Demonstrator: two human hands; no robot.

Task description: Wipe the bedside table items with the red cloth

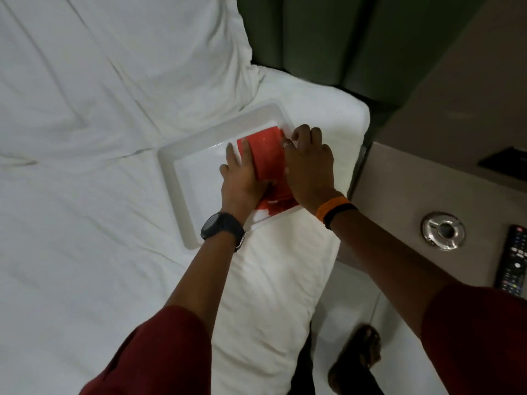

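Note:
A red cloth [266,155] lies folded inside a white rectangular tray [174,172] that rests on the bed. My left hand [241,178] presses on the cloth's left side, fingers spread over its fold. My right hand [309,163] covers the cloth's right side, fingertips pinching its far corner at the tray's rim. The cloth's near end shows below my hands. On the bedside table [393,201] at the right stand a round metal ashtray [443,230] and a black remote control [513,260].
White bedsheets and a pillow [128,52] fill the left. Under the tray's near end lies a white folded towel or pillow [279,269]. A green headboard [313,38] is at the top. My foot [356,357] stands on the floor beside the bed.

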